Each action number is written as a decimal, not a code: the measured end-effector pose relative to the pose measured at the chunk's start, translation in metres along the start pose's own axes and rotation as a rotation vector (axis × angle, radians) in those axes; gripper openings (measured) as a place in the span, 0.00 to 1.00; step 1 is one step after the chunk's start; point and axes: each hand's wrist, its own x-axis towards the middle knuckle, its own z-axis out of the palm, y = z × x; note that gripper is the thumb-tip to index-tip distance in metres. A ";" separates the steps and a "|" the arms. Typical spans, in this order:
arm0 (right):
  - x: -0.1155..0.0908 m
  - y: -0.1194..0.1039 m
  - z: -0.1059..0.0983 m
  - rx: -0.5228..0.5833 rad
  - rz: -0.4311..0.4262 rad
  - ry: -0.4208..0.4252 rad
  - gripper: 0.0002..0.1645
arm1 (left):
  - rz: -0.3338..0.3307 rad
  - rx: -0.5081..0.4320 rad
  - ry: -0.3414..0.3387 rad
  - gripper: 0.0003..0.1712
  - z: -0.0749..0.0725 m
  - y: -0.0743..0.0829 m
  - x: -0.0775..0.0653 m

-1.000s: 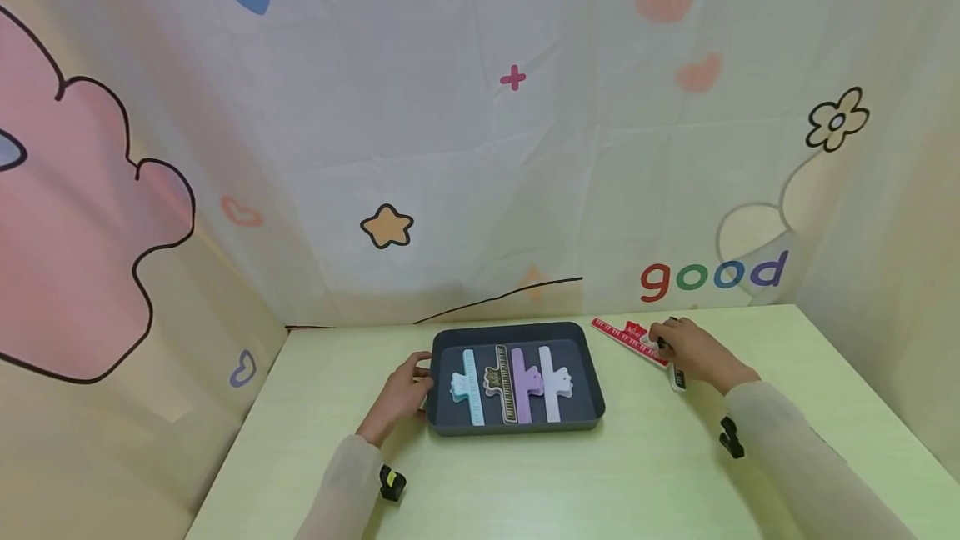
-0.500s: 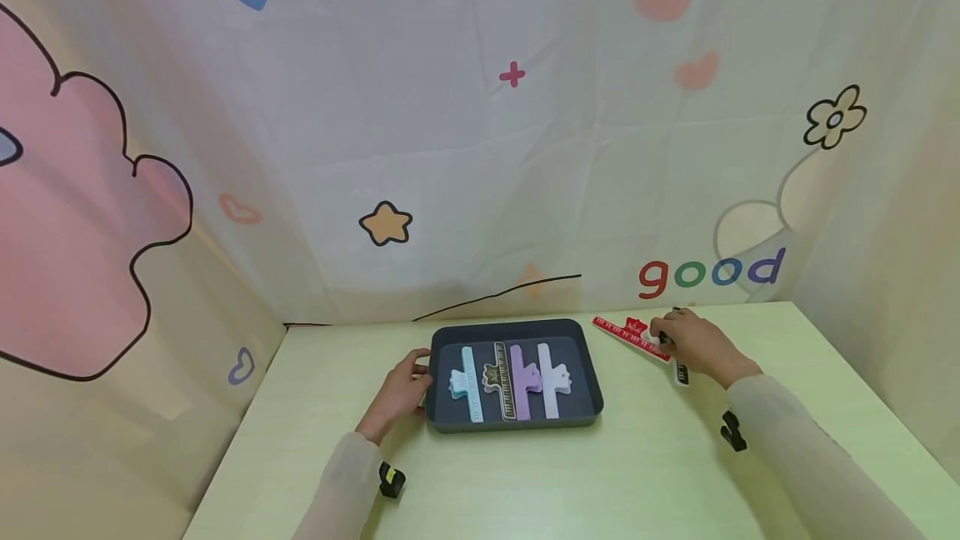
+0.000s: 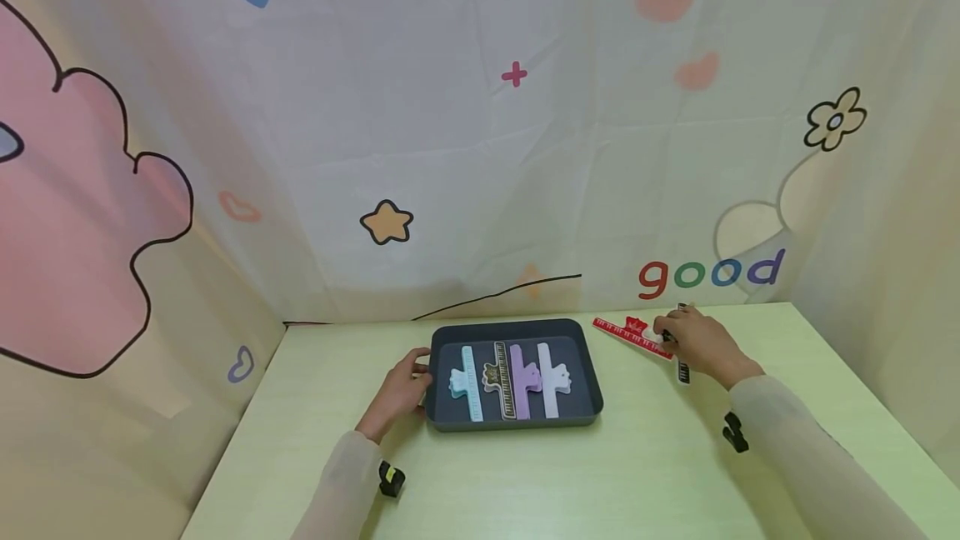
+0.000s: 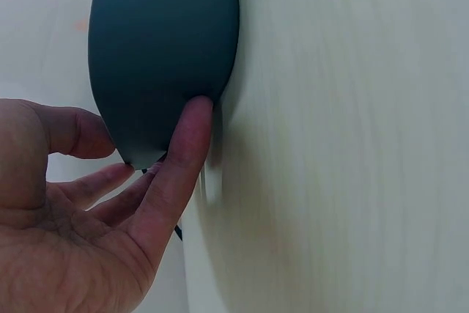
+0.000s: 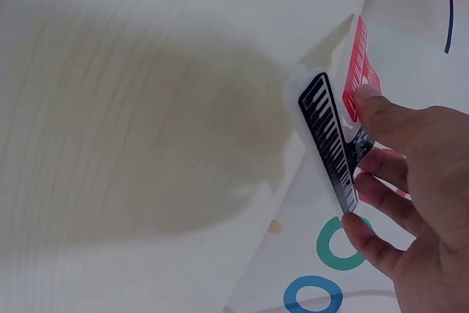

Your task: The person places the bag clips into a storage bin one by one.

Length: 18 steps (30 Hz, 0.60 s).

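Note:
My left hand [image 3: 401, 394] holds the left side of a dark grey tray [image 3: 438, 419], thumb and fingers at its wall in the left wrist view. In the tray lie a light blue clip [image 3: 470, 386], a black-and-gold clip [image 3: 504, 382], a purple clip [image 3: 519, 386] and a white clip [image 3: 549, 382]. Over the back right of the table, my right hand [image 3: 701, 344] pinches a black-and-white piano-key clip [image 5: 328, 133]. A red piano-key clip [image 3: 626, 334] lies just left of that hand, close to the thumb in the right wrist view.
The pale green table [image 3: 555, 482] meets a printed curtain [image 3: 480, 148] behind the tray, and more curtain hangs at both sides. A small black device [image 3: 391, 480] is at the left wrist, another black device [image 3: 735, 433] at the right.
My right hand has shifted slightly right with the black-and-white clip, whose bar now runs straighter front to back and shows more at its far end. The left hand stays at the tray.

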 end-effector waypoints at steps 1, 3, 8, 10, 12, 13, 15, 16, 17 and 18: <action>0.000 0.000 -0.001 -0.003 -0.002 0.007 0.13 | 0.002 0.001 -0.001 0.30 0.000 0.000 0.000; 0.000 -0.001 -0.002 -0.014 -0.009 0.026 0.13 | 0.004 0.004 0.000 0.30 0.000 0.000 0.000; 0.002 -0.001 -0.003 -0.052 -0.026 0.064 0.13 | 0.002 0.011 0.001 0.29 0.001 -0.001 0.000; 0.003 -0.001 -0.003 -0.060 -0.023 0.067 0.13 | 0.001 0.012 0.000 0.29 0.001 -0.001 0.000; 0.003 -0.001 -0.003 -0.064 -0.016 0.066 0.13 | -0.002 0.008 -0.002 0.29 0.001 -0.001 0.000; 0.003 -0.002 -0.003 -0.065 -0.013 0.065 0.13 | -0.003 0.008 -0.002 0.29 0.001 0.000 0.000; 0.002 -0.002 -0.004 -0.063 -0.004 0.063 0.13 | -0.002 0.007 -0.001 0.29 0.001 0.000 0.000; 0.002 -0.003 -0.005 -0.065 -0.001 0.063 0.13 | -0.002 0.006 0.000 0.29 0.001 0.000 0.000; 0.002 -0.003 -0.006 -0.068 0.003 0.064 0.13 | -0.002 0.004 0.001 0.29 0.001 0.000 0.000; 0.002 -0.004 -0.006 -0.071 0.006 0.067 0.13 | -0.001 0.003 0.002 0.29 0.001 0.000 0.000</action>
